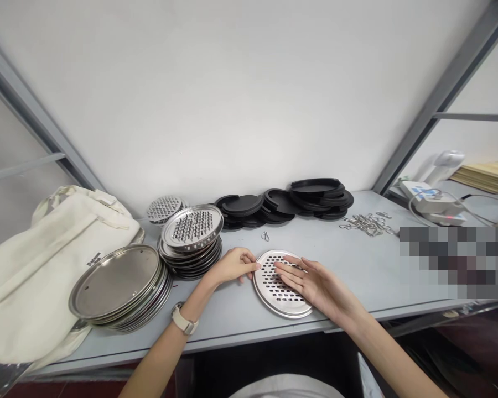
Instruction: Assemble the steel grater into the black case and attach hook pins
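Note:
A round perforated steel disc (pixel 274 293) lies flat on the grey table (pixel 357 276) near its front edge. My left hand (pixel 232 266) rests at the disc's left rim with curled fingers touching the edge. My right hand (pixel 309 282) lies flat on top of the disc, fingers stretched out and together, pointing left. A watch sits on my left wrist.
A stack of perforated discs (pixel 192 237) and a stack of plain steel plates (pixel 118 287) stand to the left, beside a cream cloth bag (pixel 33 265). Black round lids (pixel 282 203) lie at the back. Metal clips (pixel 367 224) lie to the right, one small clip (pixel 265 236) behind the disc.

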{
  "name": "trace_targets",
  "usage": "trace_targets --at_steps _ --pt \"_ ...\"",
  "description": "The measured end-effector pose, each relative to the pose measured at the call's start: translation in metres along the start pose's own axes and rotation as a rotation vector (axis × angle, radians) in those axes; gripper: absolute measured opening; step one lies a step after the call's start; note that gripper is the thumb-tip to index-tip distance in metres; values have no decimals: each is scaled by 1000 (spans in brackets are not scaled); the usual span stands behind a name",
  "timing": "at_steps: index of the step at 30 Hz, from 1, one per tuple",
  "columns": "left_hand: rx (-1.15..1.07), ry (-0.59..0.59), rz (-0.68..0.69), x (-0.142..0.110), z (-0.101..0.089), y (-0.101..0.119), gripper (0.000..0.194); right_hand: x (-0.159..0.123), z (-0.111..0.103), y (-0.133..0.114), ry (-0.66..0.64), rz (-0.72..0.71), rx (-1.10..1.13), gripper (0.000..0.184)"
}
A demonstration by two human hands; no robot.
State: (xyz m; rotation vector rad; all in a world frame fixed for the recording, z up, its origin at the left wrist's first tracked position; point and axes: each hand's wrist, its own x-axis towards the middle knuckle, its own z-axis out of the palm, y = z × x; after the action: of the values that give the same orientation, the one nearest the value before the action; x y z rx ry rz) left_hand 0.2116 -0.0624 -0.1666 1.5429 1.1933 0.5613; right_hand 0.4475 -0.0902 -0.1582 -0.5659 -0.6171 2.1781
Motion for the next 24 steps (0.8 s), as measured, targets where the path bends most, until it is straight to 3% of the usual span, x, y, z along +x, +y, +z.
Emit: trace_targets --at_steps 12,18,24 --pt "55 -6 -9 -1 0 -1 42 2 3 -4 20 30 98 27" --pt "74 -25 5 1 -1 -4 40 -29 35 -3 -33 39 172 42" --pt "79 -14 13 1 -1 -3 40 -74 71 -1 -228 93 173 45"
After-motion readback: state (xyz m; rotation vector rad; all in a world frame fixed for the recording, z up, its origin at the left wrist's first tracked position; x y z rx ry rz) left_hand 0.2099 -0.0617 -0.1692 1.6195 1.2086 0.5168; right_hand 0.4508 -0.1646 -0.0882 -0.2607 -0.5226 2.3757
